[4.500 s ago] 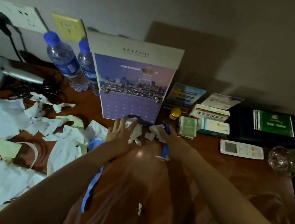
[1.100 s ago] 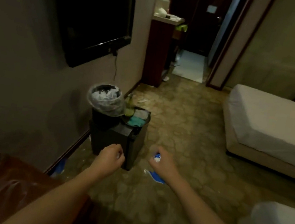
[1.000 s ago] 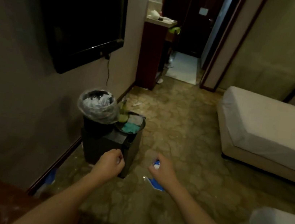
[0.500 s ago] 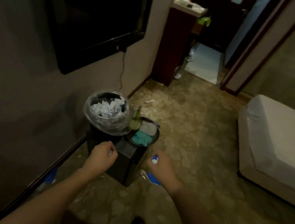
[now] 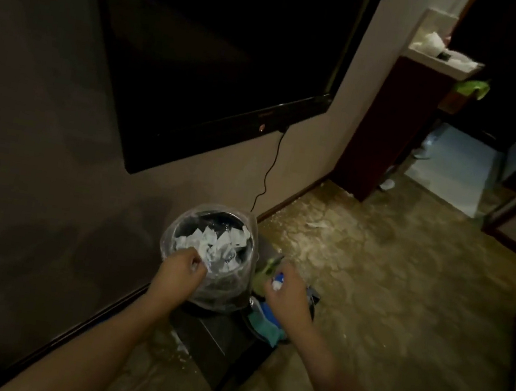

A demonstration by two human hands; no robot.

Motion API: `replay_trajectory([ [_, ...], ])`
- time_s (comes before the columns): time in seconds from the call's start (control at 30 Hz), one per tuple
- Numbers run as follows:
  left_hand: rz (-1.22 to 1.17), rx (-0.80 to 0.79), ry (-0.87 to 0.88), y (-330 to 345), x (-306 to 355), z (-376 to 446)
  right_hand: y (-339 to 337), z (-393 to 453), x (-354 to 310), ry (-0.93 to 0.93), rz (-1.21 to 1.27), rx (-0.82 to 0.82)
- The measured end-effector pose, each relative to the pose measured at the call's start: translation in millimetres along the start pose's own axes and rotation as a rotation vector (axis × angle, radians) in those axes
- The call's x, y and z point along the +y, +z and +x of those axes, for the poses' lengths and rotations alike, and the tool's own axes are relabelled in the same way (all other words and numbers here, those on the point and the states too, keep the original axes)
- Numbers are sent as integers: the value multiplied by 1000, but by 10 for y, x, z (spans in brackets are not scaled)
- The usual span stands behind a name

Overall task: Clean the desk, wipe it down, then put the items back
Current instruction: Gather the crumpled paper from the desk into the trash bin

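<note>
Mottled floor (image 5: 387,279), round plastic-lined bin (image 5: 175,233) (crumpled paper (image 5: 219,249) inside)

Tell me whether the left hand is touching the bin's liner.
Cannot tell. In the head view the left hand overlaps the bin liner's near rim, but no contact or gap shows plainly.

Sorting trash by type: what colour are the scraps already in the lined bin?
White, in the head view: torn paper scraps piled inside the clear-lined bin.
</note>
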State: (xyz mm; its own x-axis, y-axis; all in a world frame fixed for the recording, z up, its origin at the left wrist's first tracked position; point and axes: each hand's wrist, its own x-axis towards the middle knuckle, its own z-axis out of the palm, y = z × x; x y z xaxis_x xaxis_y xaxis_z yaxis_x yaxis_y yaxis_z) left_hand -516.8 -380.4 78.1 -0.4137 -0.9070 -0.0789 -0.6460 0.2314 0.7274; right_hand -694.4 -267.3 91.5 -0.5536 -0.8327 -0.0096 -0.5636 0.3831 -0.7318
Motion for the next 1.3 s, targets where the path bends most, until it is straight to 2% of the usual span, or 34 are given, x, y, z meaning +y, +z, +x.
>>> replay_trajectory([
  [0.1,-1,-4,-53,106,69,213,52,386,36,-2,36,46],
  [0.27,54,-45,-122,278,-134,650,340,928,79,-39,-47,-59],
  [0.37,81,-115,-141,358,-251,979,558,1143,164,4,-61,-81],
  [0.67,-2,-173,-178,635,-471,1856,1234,1999,186,16,-48,-117],
  [0.83,-45,-177,-262,677,-611,2096,1505,2127,226,-41,-61,-152],
  [1.07,-53,-264,-267,679,-718,2298,1659,2180,338,13,-113,-407],
  [1.2,14,-257,-175,611,-658,2309,1569,2217,296,31,-90,-409],
  [1.3,65,-248,-93,496,-567,2287,1411,2290,249,-32,-129,-409],
])
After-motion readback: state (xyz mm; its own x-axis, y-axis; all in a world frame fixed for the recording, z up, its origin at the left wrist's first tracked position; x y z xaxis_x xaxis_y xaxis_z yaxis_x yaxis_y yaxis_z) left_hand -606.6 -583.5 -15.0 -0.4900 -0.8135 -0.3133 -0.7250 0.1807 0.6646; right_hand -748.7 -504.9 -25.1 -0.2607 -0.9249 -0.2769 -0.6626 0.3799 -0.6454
